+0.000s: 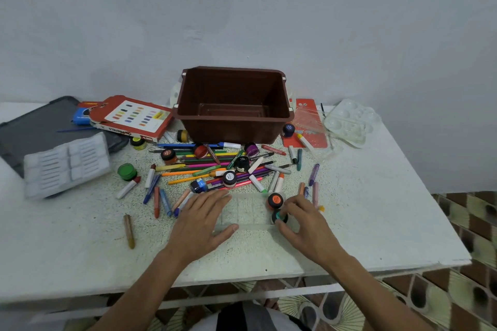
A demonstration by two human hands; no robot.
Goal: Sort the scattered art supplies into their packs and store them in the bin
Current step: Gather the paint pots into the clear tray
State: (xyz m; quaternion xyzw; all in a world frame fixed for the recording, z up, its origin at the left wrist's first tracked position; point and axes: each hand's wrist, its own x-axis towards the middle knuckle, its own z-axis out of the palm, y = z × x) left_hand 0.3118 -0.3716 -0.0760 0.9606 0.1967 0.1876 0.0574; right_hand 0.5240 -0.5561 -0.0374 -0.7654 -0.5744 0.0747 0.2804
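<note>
Low in the centre of the frame, both hands are at a clear plastic tray [246,212] lying on the white table [390,223]. The left hand [200,220] lies flat over the tray's left end, fingers straight and close together, thumb spread out along the near edge. The right hand [304,226] is at the tray's right end, fingertips curled in and pinching a teal-capped paint jar [279,217]. Just above it, touching, an orange-capped paint jar [274,200] sits in the tray's far right corner. Behind the tray, mid-frame, there's a big heap of coloured pencils and crayons [215,166] with more small paint jars mixed in, and a green-capped jar [126,171] standing off to its left. A single brown crayon [129,231] lies alone at lower left. The brown bin [234,105] stands upright behind the heap, centre frame, with nothing showing inside. To the bin's left there's a red oil pastels box [131,118] resting partly on a grey lid [40,126], and a white ribbed insert tray [67,164] below them. At right, a red pack [309,121] and a clear paint palette [349,121] lie near the table's far edge.
</note>
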